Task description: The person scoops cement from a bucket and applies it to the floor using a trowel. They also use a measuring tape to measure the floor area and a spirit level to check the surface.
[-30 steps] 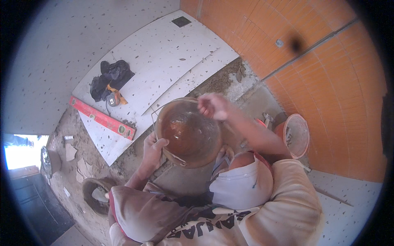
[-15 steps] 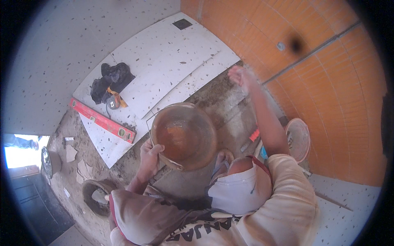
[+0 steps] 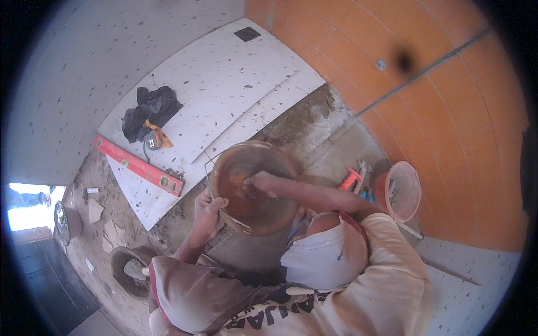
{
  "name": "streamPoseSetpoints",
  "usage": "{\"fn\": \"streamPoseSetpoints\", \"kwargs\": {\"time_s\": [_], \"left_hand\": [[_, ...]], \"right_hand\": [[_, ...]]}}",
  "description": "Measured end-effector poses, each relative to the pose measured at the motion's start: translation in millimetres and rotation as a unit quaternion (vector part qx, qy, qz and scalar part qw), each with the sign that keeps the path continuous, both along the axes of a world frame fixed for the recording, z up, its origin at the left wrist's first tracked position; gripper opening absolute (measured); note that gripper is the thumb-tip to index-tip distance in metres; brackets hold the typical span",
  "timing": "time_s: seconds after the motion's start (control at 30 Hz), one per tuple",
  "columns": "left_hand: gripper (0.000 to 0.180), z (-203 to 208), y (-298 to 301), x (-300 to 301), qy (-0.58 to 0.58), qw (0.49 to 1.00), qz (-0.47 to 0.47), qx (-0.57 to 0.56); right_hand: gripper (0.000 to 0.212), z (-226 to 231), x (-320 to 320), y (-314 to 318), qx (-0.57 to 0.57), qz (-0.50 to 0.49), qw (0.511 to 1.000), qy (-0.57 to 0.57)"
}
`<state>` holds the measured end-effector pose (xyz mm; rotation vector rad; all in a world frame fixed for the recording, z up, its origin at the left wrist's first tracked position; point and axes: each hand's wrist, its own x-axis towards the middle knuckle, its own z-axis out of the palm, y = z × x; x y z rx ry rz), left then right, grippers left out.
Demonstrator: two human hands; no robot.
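The rim of a brown bucket (image 3: 283, 168) is gripped at its left side by the left hand (image 3: 208, 214), thumb laid over the edge. The bucket is positioned just ahead of the knees. The right hand (image 3: 262, 184) is lowered inside it, fingers curled; whether anything is held there cannot be told. At the left, a dark round tub (image 3: 119, 270) is noted beside the knee. On the right, a red spool (image 3: 351, 178) is seen near an orange bucket (image 3: 420, 193). Farther off, a red spirit level (image 3: 139, 165) is laid along a speckled white slab (image 3: 241, 84), on which a black plastic bag (image 3: 151, 109) is placed.
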<state>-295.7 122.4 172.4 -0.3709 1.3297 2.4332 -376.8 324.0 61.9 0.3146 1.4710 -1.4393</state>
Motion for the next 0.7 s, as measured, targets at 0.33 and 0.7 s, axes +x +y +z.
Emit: {"fn": "streamPoseSetpoints", "kwargs": {"time_s": [0.33,0.7], "left_hand": [[0.035,-12,-13,9,-0.006,1.0,0.006,-0.012],[0.038,-2,-23,16,-0.026,0.999,0.022,-0.006]], "right_hand": [[0.014,36,-100,127,-0.11,-0.24,0.962,0.066],[0.021,56,-173,182,0.048,-0.411,0.869,0.271]]}}
